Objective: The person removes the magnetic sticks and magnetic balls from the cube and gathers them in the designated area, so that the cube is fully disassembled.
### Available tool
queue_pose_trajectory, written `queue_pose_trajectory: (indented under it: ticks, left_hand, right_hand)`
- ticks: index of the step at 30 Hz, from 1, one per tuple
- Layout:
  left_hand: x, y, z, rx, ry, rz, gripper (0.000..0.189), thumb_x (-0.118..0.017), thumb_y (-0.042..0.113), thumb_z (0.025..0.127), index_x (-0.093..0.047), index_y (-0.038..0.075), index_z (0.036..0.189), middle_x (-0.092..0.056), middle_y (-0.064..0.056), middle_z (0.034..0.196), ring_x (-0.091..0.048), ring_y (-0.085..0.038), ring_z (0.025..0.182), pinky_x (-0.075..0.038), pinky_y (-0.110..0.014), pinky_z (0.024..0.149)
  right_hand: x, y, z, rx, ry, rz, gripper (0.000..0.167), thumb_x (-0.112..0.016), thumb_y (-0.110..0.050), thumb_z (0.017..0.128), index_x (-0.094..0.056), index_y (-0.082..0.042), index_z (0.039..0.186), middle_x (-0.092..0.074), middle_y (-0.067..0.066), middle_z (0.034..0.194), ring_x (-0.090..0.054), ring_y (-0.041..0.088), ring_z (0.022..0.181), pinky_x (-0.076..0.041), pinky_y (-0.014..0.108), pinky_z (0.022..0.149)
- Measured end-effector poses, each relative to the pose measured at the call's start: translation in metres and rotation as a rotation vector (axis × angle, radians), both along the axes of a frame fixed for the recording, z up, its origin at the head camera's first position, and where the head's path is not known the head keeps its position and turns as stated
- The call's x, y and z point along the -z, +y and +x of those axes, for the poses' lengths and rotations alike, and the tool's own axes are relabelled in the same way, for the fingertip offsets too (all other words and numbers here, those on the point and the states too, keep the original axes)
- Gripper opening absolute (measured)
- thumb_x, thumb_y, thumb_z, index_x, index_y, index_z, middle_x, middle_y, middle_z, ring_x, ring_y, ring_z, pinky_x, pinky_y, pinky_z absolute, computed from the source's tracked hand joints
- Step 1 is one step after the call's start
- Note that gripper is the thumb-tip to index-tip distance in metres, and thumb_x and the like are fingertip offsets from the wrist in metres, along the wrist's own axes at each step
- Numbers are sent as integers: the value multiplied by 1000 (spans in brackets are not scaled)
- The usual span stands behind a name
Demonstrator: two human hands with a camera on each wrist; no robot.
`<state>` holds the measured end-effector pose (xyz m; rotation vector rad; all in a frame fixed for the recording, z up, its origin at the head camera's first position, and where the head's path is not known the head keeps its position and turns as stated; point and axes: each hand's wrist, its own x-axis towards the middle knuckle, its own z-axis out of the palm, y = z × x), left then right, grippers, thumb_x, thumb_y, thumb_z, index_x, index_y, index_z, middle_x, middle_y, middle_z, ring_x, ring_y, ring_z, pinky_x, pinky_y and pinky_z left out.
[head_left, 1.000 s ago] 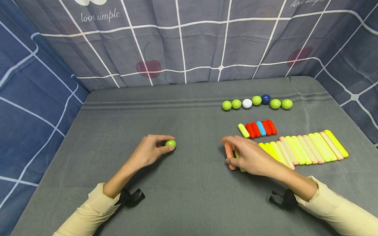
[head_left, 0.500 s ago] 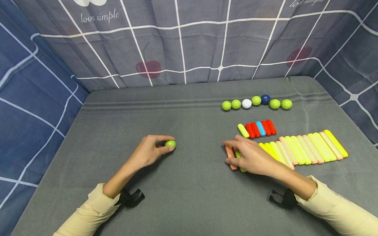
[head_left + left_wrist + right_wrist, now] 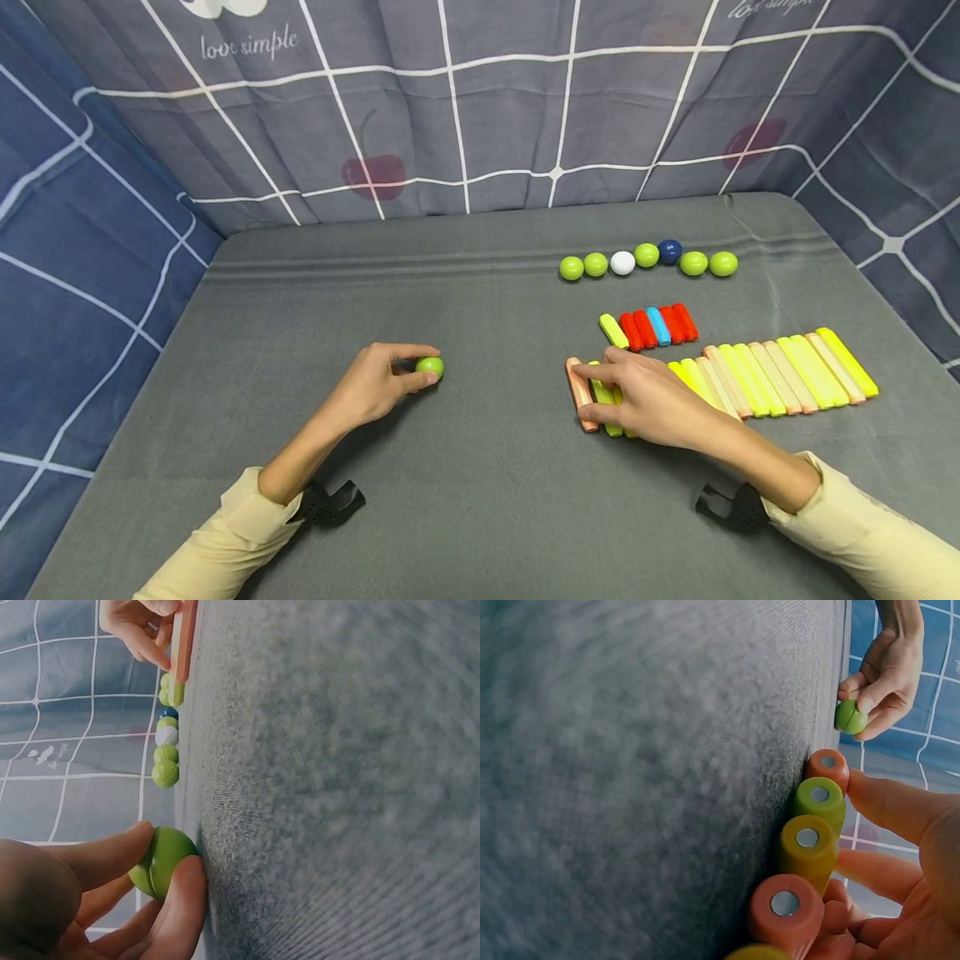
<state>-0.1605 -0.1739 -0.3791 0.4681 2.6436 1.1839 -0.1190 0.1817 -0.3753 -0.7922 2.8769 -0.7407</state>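
My left hand (image 3: 378,382) pinches a small green ball (image 3: 430,367) between thumb and fingers, low over the grey cloth. A seam runs round this ball (image 3: 161,862) in the left wrist view. Over the left end of a row of long rods, my right hand (image 3: 648,396) reaches with extended fingers. Its index finger and thumb touch the outermost orange rod (image 3: 579,392), which lies flat. Beside that lies a green rod (image 3: 602,392), partly under the hand. In the right wrist view, round metal discs show in the ends of the orange rod (image 3: 827,763) and its neighbours.
Yellow and pale orange rods (image 3: 795,375) continue the row to the right. Behind them are shorter sticks (image 3: 648,327) in red, blue and yellow-green. Farther back stands a line of green, white and dark blue balls (image 3: 622,263). Checked curtains (image 3: 510,108) border the grey cloth-covered table (image 3: 465,500).
The right index finger lifted off the orange rod's far end, then came down on the rod nearer its middle. The left hand keeps its pinch on the green ball. The head view shifted slightly.
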Motion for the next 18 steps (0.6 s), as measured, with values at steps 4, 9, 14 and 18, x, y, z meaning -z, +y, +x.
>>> queue_pose_trajectory:
  ticks: [4, 9, 14, 18]
  left_hand:
    - [-1, -1, -3, 18, -37, 36, 35, -73, 12, 90, -68, 4, 124, -67, -15, 118, -67, -14, 80, -52, -30, 64]
    - [-2, 10, -15, 29, -89, 109, 48, -72, 11, 91, -58, 2, 136, -64, -19, 121, -71, -19, 87, -56, -32, 71]
    - [-8, 44, -45, -6, -101, 193, 49, -74, 11, 90, -56, -1, 135, -63, -19, 122, -72, -24, 88, -57, -37, 75]
    - [-17, 84, -75, -42, -72, 239, 38, -74, 8, 89, -64, -3, 124, -64, -16, 118, -72, -24, 86, -57, -32, 74]
  right_hand:
    - [1, 0, 0, -5, 7, -4, 50, -81, -28, 82, -68, -11, 127, -41, -5, 72, -35, 7, 58, -31, 25, 55]
    - [0, 0, 0, -9, -3, -10, 45, -80, -28, 83, -70, -12, 123, -43, -6, 74, -37, 6, 59, -33, 25, 56]
    - [0, 1, 1, -9, -2, -17, 44, -80, -29, 84, -70, -12, 123, -43, -6, 74, -37, 5, 59, -33, 25, 55]
    - [0, 1, 2, 0, -1, -20, 50, -80, -29, 83, -68, -11, 128, -43, -6, 74, -36, 6, 59, -32, 25, 56]
